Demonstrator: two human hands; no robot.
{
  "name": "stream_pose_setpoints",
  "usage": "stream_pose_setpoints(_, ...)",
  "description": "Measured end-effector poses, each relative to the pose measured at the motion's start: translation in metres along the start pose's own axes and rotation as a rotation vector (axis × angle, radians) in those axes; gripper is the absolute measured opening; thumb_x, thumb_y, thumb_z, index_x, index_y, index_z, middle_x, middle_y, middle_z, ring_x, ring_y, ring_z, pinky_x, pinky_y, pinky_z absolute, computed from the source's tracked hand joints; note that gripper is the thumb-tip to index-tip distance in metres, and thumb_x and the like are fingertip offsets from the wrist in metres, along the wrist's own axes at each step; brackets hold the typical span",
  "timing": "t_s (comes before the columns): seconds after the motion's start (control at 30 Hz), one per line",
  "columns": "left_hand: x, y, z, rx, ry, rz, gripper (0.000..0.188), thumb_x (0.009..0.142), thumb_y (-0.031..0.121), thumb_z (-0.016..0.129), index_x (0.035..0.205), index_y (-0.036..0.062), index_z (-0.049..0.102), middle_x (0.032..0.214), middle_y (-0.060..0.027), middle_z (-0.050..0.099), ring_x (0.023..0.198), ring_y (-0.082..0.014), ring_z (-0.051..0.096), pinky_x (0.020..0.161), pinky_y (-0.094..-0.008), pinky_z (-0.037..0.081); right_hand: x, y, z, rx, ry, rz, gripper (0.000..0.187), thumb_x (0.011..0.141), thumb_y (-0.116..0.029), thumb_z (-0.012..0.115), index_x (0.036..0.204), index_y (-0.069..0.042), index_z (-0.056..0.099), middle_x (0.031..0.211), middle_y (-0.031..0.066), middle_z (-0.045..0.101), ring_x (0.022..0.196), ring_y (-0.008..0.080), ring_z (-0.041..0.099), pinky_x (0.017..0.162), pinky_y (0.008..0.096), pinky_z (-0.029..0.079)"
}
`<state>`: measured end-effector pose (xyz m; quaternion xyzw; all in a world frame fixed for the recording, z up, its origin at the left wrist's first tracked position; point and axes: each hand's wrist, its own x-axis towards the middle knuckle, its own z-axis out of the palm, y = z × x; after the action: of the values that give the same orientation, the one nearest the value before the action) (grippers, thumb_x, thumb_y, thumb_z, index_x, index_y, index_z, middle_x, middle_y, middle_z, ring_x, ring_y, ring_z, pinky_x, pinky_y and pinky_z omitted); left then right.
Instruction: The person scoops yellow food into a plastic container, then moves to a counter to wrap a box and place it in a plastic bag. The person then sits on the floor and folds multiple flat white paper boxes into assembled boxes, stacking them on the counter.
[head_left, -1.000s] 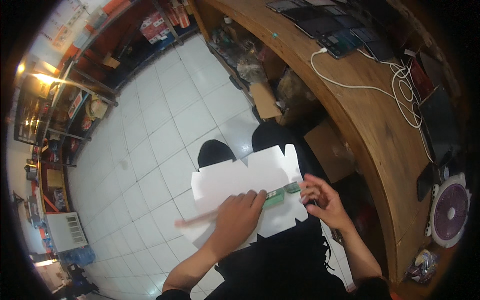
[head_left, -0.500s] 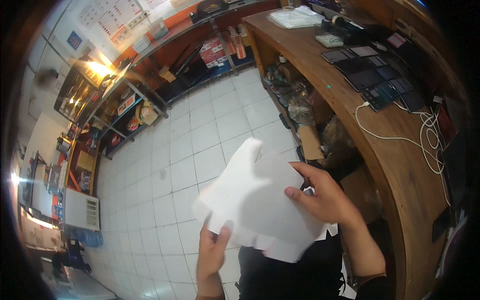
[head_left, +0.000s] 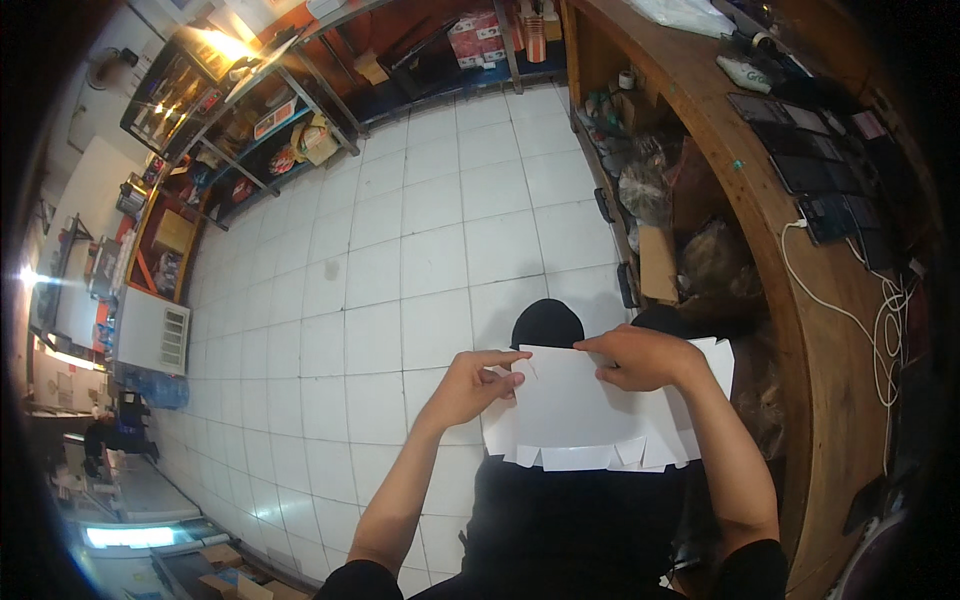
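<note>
A white, unfolded cardboard box blank [head_left: 575, 412] lies spread over my lap, its cut tabs lined up along the near edge. My left hand [head_left: 470, 388] pinches its far left corner between thumb and fingers. At the far edge, right of the middle, my right hand [head_left: 648, 358] grips the same board, index finger stretched along the rim and thumb on the face. Part of the blank's right side passes beneath my right forearm. Beyond the board show my dark-clad knees [head_left: 548, 322].
To my right runs a wooden counter [head_left: 740, 215] carrying several phones [head_left: 815, 165] and a white charging cable [head_left: 835, 287]. Its lower shelf holds plastic bags [head_left: 645, 190] and cardboard. White floor tiles [head_left: 400, 265] stretch ahead and left, towards metal shelving [head_left: 270, 150] and a lit display case [head_left: 180, 95].
The board has gone from being held up and tilted to lying flatter and nearer, over my lap. Both hands have shifted to its far edge. My view has tipped downward.
</note>
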<state>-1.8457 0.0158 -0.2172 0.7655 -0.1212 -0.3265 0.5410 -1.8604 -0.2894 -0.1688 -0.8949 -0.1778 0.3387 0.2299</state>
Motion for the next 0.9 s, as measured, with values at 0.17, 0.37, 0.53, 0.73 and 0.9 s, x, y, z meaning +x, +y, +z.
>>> stream_pose_setpoints(0.17,0.014,-0.009,-0.002,0.118,0.03,0.141,0.035,0.101,0.007,0.076,0.135,-0.0013,0.075,0.116,-0.0153,0.078,0.094,-0.0223,0.077,0.083,-0.0342,0.063,0.016,0.01,0.012,-0.033,0.056,0.025,0.055,0.104,-0.016,0.068,0.158,-0.01,0.058,0.133,0.0189,0.073,0.13,0.0385,0.065,0.113,0.0485,0.051)
stream_pose_setpoints(0.37,0.027,-0.041,-0.011,0.544,-0.051,0.29,0.04,0.093,0.013,0.081,0.132,0.0042,0.074,0.136,-0.02,0.067,0.13,-0.0385,0.063,0.112,-0.0499,0.049,0.037,0.006,0.019,-0.091,-0.033,0.031,0.052,0.095,-0.005,0.061,0.146,-0.008,0.066,0.126,0.025,0.072,0.12,0.0433,0.069,0.107,0.0524,0.056)
stream_pose_setpoints(0.53,0.029,-0.075,0.037,0.586,0.123,0.421,0.023,0.09,0.01,0.073,0.11,-0.0001,0.071,0.13,-0.0194,0.067,0.121,-0.0371,0.064,0.097,-0.0484,0.056,0.036,0.024,0.042,0.289,0.074,0.101,0.048,0.088,-0.01,0.073,0.135,-0.001,0.07,0.124,0.0237,0.073,0.118,0.0435,0.069,0.104,0.0512,0.056)
stream_pose_setpoints(0.73,0.002,-0.112,0.098,0.916,0.496,0.641,0.022,0.093,0.011,0.065,0.111,-0.0001,0.071,0.123,-0.0144,0.071,0.108,-0.0297,0.071,0.084,-0.0404,0.062,0.028,0.05,0.061,-0.022,0.298,-0.065,0.053,0.09,-0.014,0.073,0.141,0.0,0.068,0.135,0.0248,0.071,0.128,0.0433,0.067,0.113,0.0505,0.052)
stream_pose_setpoints(0.9,-0.004,-0.093,0.073,0.778,0.441,0.5,0.027,0.1,0.014,0.061,0.123,0.0013,0.07,0.116,-0.0186,0.071,0.108,-0.035,0.07,0.089,-0.0487,0.059,0.029,0.048,0.066,0.021,0.268,-0.066,0.053,0.091,-0.011,0.081,0.142,-0.005,0.067,0.139,0.0198,0.069,0.133,0.0389,0.062,0.117,0.0463,0.048)
